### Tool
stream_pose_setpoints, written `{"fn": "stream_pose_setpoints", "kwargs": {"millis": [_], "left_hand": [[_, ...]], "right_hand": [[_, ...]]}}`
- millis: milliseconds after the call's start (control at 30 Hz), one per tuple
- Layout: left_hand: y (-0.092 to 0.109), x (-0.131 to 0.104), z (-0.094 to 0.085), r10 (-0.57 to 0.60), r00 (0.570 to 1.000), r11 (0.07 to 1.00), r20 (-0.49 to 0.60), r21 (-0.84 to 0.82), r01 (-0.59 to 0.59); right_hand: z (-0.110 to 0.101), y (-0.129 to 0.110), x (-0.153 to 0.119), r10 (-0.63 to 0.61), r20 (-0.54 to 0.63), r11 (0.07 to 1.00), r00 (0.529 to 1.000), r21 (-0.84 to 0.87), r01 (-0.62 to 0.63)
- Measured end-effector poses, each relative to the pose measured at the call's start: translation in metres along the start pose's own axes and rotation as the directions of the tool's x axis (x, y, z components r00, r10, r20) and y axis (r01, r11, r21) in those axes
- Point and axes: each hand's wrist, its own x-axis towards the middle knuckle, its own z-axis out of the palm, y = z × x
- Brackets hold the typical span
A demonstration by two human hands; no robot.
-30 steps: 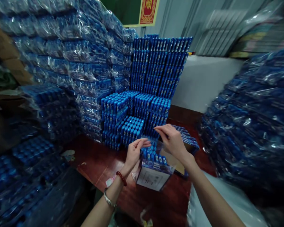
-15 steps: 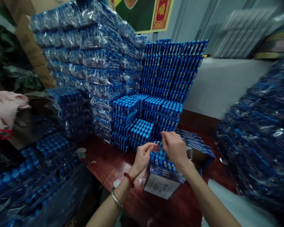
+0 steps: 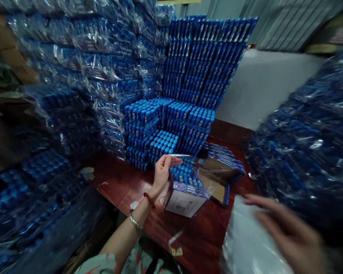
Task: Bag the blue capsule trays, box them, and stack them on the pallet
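Note:
My left hand point(image 3: 163, 171) pinches the edge of a clear plastic film point(image 3: 217, 171) between thumb and fingers. This film spreads rightward over an open cardboard box point(image 3: 185, 203) with a purple-blue printed rim and a white label on its near side. Slim blue tubes with rounded tops point(image 3: 185, 175) stand packed inside that box. Blurred by motion, my right hand point(image 3: 288, 232) is over a pile of clear plastic sheets or bags point(image 3: 246, 232) at the lower right, fingers stretched and apart. Whether it touches the pile I cannot tell.
Stacked blue tubes point(image 3: 188, 114) rise behind the box, beside tall plastic-wrapped packs point(image 3: 108, 57). More wrapped packs point(image 3: 305, 144) lean at the right. Flattened printed boxes point(image 3: 225, 160) lie on the red-brown table point(image 3: 117, 179). Further blue tubes point(image 3: 45, 163) fill the left side.
My right hand has left the box and swung down and right to the plastic pile. My left hand stays by the box, now with film drawn over it. The view has tilted downward.

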Motion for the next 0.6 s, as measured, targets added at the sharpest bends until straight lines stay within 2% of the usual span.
{"fn": "stream_pose_setpoints", "kwargs": {"millis": [33,67,100,133,200,267,333,367,467,533,567,600], "left_hand": [[0.001,0.000,0.002,-0.001,1.000,1.000,-0.003,-0.003,0.001],[0.001,-0.001,0.003,-0.003,1.000,1.000,-0.005,-0.007,0.003],[0.003,-0.002,0.004,-0.005,1.000,1.000,-0.004,-0.009,0.005],[0.005,-0.003,0.005,-0.008,1.000,1.000,-0.001,-0.007,0.008],[0.009,-0.007,0.005,-0.013,1.000,1.000,0.023,0.016,0.013],[0.014,-0.015,0.003,-0.012,0.995,0.996,0.098,0.095,0.002],[0.017,-0.028,-0.002,-0.018,0.972,0.968,0.235,0.248,-0.042],[0.017,-0.036,-0.005,-0.035,0.947,0.938,0.321,0.338,-0.080],[0.010,-0.061,-0.018,-0.097,0.837,0.815,0.538,0.526,-0.244],[0.002,-0.073,-0.027,-0.091,0.777,0.757,0.623,0.551,-0.353],[-0.003,-0.077,-0.032,-0.077,0.751,0.730,0.655,0.550,-0.405],[-0.007,-0.080,-0.037,-0.070,0.723,0.699,0.688,0.550,-0.456]], "right_hand": [[0.024,-0.007,-0.013,-0.105,0.139,0.993,0.985,-0.039,0.111],[0.046,-0.013,-0.023,-0.184,0.271,0.973,0.945,-0.090,0.215],[0.067,-0.016,-0.030,-0.217,0.368,0.944,0.904,-0.157,0.290],[0.084,-0.017,-0.034,-0.205,0.411,0.915,0.888,-0.242,0.323],[0.110,-0.013,-0.035,-0.158,0.417,0.859,0.895,-0.390,0.333],[0.125,-0.006,-0.032,-0.119,0.394,0.824,0.911,-0.473,0.312],[0.131,0.001,-0.029,-0.087,0.382,0.817,0.920,-0.502,0.285],[0.132,0.004,-0.028,-0.078,0.384,0.829,0.920,-0.488,0.274],[0.133,0.010,-0.026,-0.034,0.353,0.928,0.935,-0.336,0.161],[0.131,0.012,-0.026,0.011,0.298,0.997,0.954,-0.072,0.011],[0.130,0.012,-0.027,0.066,0.271,0.991,0.960,0.098,-0.096],[0.126,0.012,-0.028,0.150,0.255,0.935,0.955,0.277,-0.221]]}}
